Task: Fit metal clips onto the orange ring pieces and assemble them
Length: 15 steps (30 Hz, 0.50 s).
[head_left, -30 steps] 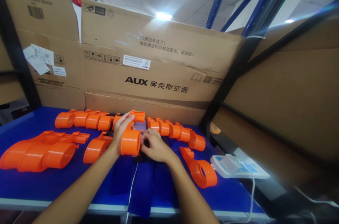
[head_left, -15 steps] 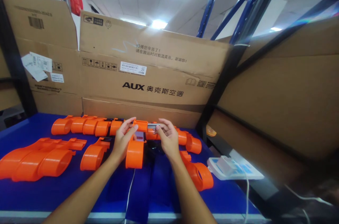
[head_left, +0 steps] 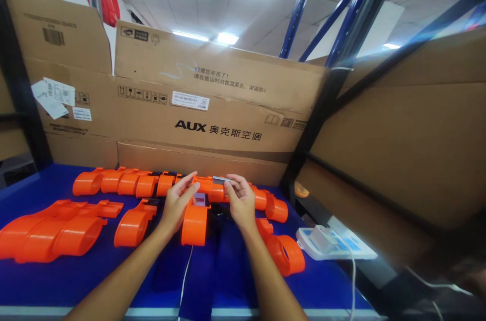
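My left hand [head_left: 178,205] is closed on an orange plastic ring-shaped piece [head_left: 194,226], its thumb and fingers at the flat upper bracket while the round band hangs below. In my right hand [head_left: 242,202], thumb and fingers pinch a thin grey strip [head_left: 220,180] that looks like metal. The strip's left end is right by the bracket's right end; whether they touch I cannot tell. Behind the hands runs a row of similar orange ring pieces [head_left: 110,181], partly hidden by my fingers. A dark object with a small screen [head_left: 200,199] shows between my hands.
More orange ring pieces lie at the left [head_left: 41,235], beside my left arm [head_left: 132,225] and by my right arm [head_left: 292,254]. A white power strip [head_left: 334,242] with a cable sits at the right edge of the blue table [head_left: 125,280]. Cardboard [head_left: 212,149] walls the back.
The grey strip has tilted, its left end now higher beside the orange bracket. Both hands keep their grips and have barely moved. The camera view has shifted slightly.
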Tool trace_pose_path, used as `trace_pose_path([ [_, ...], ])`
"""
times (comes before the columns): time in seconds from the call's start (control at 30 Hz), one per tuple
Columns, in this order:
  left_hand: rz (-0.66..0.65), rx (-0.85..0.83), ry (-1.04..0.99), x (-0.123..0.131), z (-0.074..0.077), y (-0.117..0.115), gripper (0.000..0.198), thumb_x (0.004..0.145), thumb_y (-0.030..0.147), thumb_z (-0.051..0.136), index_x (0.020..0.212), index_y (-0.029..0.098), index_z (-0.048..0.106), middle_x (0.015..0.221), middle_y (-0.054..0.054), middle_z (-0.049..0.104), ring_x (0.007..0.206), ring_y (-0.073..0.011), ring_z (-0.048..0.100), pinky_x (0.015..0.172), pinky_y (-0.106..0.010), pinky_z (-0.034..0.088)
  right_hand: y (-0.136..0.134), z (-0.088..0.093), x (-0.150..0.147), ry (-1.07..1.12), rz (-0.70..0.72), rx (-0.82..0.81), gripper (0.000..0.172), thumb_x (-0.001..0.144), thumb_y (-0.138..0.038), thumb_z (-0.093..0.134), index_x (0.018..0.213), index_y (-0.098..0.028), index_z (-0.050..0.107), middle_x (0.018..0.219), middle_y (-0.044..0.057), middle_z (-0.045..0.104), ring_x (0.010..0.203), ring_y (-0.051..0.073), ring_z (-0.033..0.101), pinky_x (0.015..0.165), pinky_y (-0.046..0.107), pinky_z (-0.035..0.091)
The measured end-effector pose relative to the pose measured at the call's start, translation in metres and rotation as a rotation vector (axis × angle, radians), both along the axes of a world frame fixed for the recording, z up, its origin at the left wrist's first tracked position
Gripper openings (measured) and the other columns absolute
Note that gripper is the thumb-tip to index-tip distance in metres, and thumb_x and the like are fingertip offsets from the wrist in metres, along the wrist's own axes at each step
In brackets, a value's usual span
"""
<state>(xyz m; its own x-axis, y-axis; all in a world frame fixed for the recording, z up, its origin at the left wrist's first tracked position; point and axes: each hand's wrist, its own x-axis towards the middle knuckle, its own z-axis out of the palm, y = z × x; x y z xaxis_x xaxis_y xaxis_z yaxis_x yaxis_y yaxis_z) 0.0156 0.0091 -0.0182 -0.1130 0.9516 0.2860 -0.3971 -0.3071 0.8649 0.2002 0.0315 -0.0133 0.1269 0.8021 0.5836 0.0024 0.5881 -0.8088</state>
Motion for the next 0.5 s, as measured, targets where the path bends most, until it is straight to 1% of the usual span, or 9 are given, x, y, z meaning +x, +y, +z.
trace_pose_path([
  [0.1, -0.010, -0.021, -0.009, -0.0012, 0.0012, -0.0015, 0.070, 0.073, 0.044, 0.085, 0.135, 0.016, 0.068, 0.064, 0.002, 0.062, 0.052, -0.0104, 0.051, 0.052, -0.023, 0.043, 0.0008, -0.0002, 0.0019, -0.015, 0.008, 0.006, 0.034, 0.087, -0.046, 0.073, 0.110, -0.022, 0.065, 0.102, 0.009, 0.075, 0.095, 0.023, 0.071, 0.084, 0.036, 0.057],
  [0.23, -0.029, -0.025, -0.007, -0.0028, -0.0001, -0.0009, 0.073, 0.075, 0.046, 0.084, 0.138, 0.014, 0.066, 0.059, 0.003, 0.059, 0.050, -0.0096, 0.049, 0.051, -0.022, 0.040, 0.0002, -0.0015, 0.0030, -0.034, 0.007, 0.005, 0.035, 0.087, -0.046, 0.072, 0.111, -0.022, 0.064, 0.108, 0.010, 0.075, 0.098, 0.024, 0.071, 0.088, 0.038, 0.056],
  [0.37, -0.012, 0.003, 0.072, -0.0027, -0.0037, 0.0013, 0.074, 0.075, 0.046, 0.083, 0.139, 0.014, 0.065, 0.053, 0.004, 0.057, 0.049, -0.0116, 0.049, 0.050, -0.024, 0.040, -0.0009, -0.0036, 0.0026, -0.074, 0.009, 0.001, 0.031, 0.089, -0.044, 0.071, 0.109, -0.022, 0.064, 0.102, 0.009, 0.075, 0.093, 0.023, 0.072, 0.084, 0.035, 0.056],
  [0.5, -0.021, 0.014, 0.125, -0.0014, -0.0068, 0.0017, 0.075, 0.079, 0.048, 0.080, 0.143, 0.013, 0.061, 0.053, 0.003, 0.058, 0.049, -0.0124, 0.051, 0.052, -0.024, 0.041, 0.0007, -0.0054, 0.0010, -0.071, 0.039, -0.011, 0.036, 0.088, -0.046, 0.072, 0.114, -0.022, 0.061, 0.101, 0.009, 0.076, 0.091, 0.023, 0.073, 0.078, 0.034, 0.057],
])
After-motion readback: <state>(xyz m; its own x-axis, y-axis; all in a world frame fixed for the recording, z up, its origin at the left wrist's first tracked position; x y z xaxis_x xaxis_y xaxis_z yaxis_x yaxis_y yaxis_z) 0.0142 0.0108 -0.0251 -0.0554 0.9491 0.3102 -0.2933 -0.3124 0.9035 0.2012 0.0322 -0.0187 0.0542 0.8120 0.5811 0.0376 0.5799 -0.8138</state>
